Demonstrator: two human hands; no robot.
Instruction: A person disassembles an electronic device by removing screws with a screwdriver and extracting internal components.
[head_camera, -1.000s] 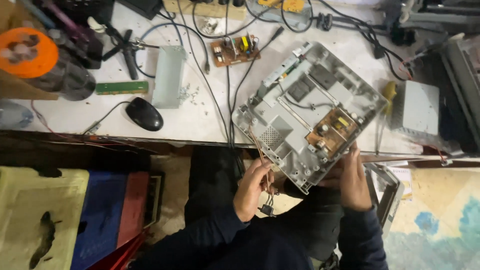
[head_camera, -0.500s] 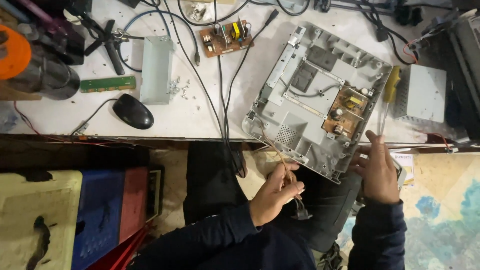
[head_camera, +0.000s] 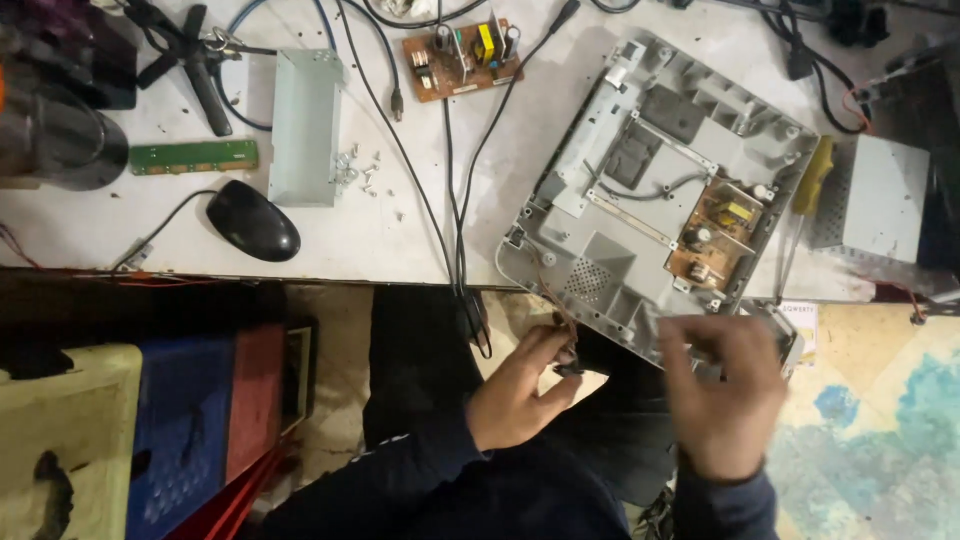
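My left hand (head_camera: 515, 395) low centre, grip pinching a thin brown wire (head_camera: 553, 300), my right hand (head_camera: 725, 395) blurred, grip spread over the near edge of the grey open casing (head_camera: 600, 270), centre right on the white worktop (head_camera: 400, 230), black mouse (head_camera: 252, 220) at left

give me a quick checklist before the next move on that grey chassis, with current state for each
1. Left hand has the wire end pinched: ok.
2. Right hand steady on the chassis edge: cannot tell, it is blurred.
3. Chassis fully on the table: not ok, its near corner overhangs.
4. Brown board seated in the chassis: ok.
5. Loose screws away from the table edge: ok.
6. Black cables clear of the chassis: cannot tell.
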